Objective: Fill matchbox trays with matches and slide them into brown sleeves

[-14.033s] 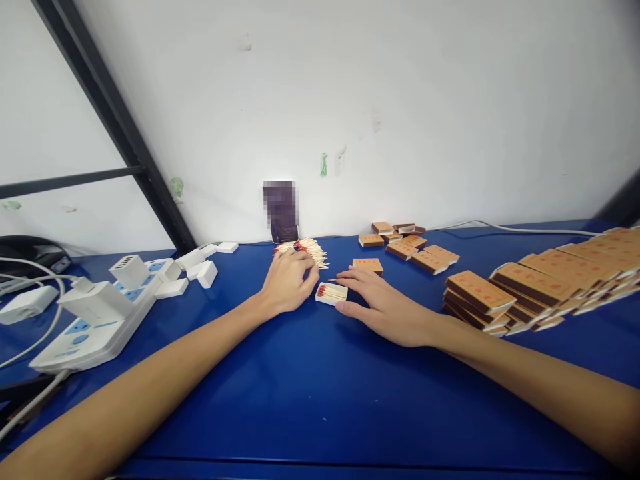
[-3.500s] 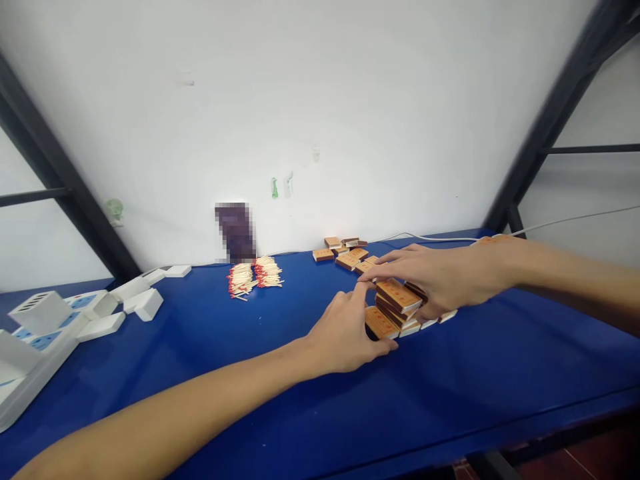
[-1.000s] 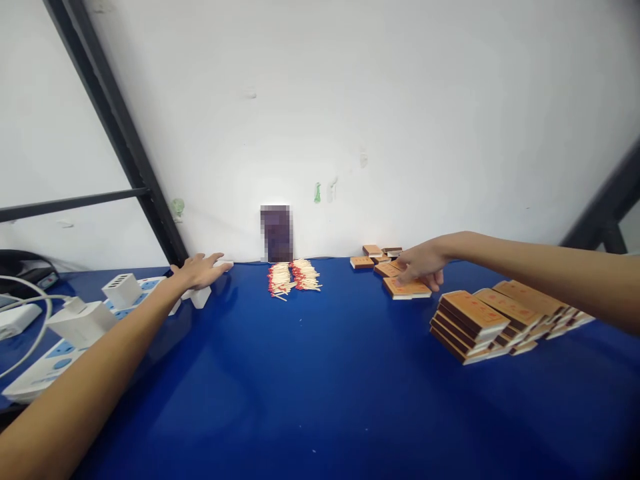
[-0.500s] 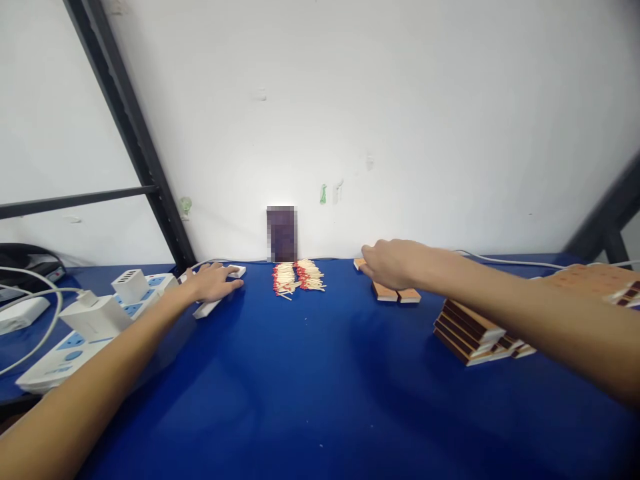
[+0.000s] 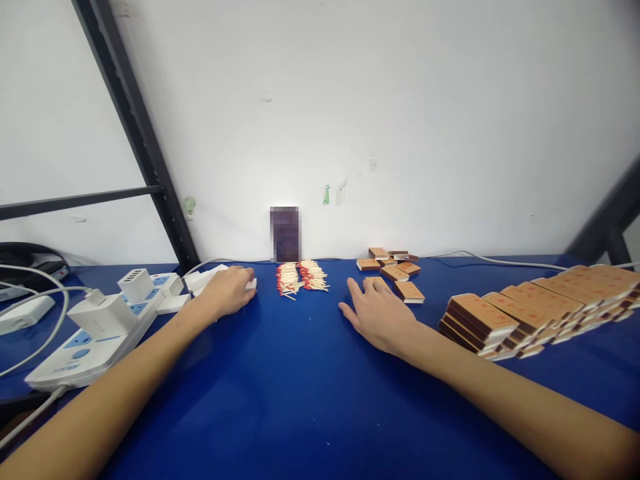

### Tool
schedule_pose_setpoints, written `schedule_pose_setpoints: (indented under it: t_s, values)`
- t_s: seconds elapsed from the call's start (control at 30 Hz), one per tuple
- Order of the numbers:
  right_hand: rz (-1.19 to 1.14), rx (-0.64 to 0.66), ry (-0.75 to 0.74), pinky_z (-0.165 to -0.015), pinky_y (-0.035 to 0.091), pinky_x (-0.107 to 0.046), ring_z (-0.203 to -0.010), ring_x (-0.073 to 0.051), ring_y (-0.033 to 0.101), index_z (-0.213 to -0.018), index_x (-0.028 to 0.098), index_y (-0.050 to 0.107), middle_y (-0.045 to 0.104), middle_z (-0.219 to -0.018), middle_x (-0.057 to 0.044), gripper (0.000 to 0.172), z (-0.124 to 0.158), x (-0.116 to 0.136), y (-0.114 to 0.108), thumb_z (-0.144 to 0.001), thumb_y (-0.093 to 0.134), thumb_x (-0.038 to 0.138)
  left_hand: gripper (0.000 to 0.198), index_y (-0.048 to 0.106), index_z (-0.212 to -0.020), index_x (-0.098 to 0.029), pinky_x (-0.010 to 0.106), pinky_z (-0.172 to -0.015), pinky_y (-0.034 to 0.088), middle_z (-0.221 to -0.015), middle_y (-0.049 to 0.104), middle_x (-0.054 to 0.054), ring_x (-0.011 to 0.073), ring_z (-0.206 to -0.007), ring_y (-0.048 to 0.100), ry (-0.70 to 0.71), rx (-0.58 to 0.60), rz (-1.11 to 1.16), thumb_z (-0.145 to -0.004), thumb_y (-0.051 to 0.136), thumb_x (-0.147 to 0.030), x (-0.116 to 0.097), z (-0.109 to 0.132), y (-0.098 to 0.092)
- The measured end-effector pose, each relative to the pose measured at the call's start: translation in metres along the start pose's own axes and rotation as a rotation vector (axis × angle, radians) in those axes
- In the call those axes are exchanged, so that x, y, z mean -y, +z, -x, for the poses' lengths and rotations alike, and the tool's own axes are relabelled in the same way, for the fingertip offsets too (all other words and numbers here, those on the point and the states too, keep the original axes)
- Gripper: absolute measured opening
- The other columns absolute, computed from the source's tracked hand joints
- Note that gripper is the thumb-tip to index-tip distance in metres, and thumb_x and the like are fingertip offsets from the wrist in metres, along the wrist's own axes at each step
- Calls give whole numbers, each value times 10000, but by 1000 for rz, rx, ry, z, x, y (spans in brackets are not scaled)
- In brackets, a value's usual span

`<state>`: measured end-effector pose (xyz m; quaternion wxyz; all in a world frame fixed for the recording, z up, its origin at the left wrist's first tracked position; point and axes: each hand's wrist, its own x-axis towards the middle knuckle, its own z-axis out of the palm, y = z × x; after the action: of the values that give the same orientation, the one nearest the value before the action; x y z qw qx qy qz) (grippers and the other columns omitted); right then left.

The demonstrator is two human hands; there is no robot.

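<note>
On the left my left hand point(image 5: 230, 291) bends its fingers over a small white box point(image 5: 251, 284), next to more white boxes point(image 5: 200, 279); its fingertips are pressed round that box. My right hand point(image 5: 377, 312) has its fingers spread over the blue table point(image 5: 300, 387), in front of a loose group of orange-brown matchbooks point(image 5: 394, 272); one matchbook lies partly behind its fingertips. Two bundles of red-tipped matches, a left one point(image 5: 289, 279) and a right one point(image 5: 313, 275), lie between the hands.
Stacked matchbooks point(image 5: 530, 308) run along the right side. Power strips point(image 5: 90, 353) with a white charger point(image 5: 101, 317) and cables stand at the left. A blurred dark rectangle point(image 5: 286, 235) leans on the wall point(image 5: 425, 133), behind the matches. A black metal frame point(image 5: 135, 127) rises at the left.
My right hand has come back toward me from the loose matchbooks, and its fingers have spread. My left hand has shifted right and its fingers have curled over the small white box.
</note>
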<state>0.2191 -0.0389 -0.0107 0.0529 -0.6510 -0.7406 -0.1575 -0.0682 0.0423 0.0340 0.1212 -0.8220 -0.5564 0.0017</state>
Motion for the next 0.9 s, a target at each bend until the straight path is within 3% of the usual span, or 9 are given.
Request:
schedule_pose_setpoints:
  t_s: [0.1,0.2,0.33,0.47,0.6,0.73,0.9]
  values:
    - [-93,-29,-61,-1058,343,-530,-1329,-398,404,-1405,29,438,493,-1378,-286,593,0,-2,2,-960,374,416,373,627,-1002,-147,398,-840,461,-1034,660,159,320,-975,621,11,-17,60,-841,455,-436,1,-2,4]
    - [-216,-53,-185,-1118,285,-515,-1405,-354,302,-1391,56,457,401,-1479,-239,520,0,4,1,-961,375,335,297,617,-978,-147,394,-828,468,-1022,644,148,297,-941,619,20,-42,103,-834,464,-357,3,-2,5]
    - [-394,-103,-270,-1071,370,-429,-1298,-277,453,-1310,121,528,523,-1380,-171,406,-5,15,-1,-961,377,263,375,615,-1088,-169,371,-876,470,-1103,642,98,263,-984,608,91,-45,318,-777,562,-371,-8,7,-13]
    - [-434,-119,-160,-941,433,-377,-1076,-257,563,-1132,149,610,635,-1121,-138,280,-20,17,2,-945,411,211,337,644,-1099,-223,335,-876,490,-1136,653,41,210,-995,613,337,14,851,-890,496,-442,-45,28,-35]
    - [-420,-110,-68,-835,434,-349,-963,-256,569,-968,159,623,629,-980,-122,173,-37,17,8,-920,469,223,232,629,-1007,-203,334,-833,516,-1068,653,57,185,-937,623,436,93,1272,-857,613,-379,-85,46,-29]
    - [-434,-95,-52,-810,415,-335,-928,-245,560,-865,168,609,617,-929,-110,159,-45,21,14,-921,463,199,169,567,-800,-173,342,-875,503,-1036,629,61,170,-951,608,530,132,1336,-788,699,-278,-102,52,-11]
    - [-501,-74,-85,-769,417,-313,-856,-214,570,-847,179,574,600,-905,-91,175,-48,21,20,-943,430,201,106,582,-895,-180,331,-915,488,-1070,606,63,158,-972,598,567,151,1259,-845,620,-265,-98,52,-6]
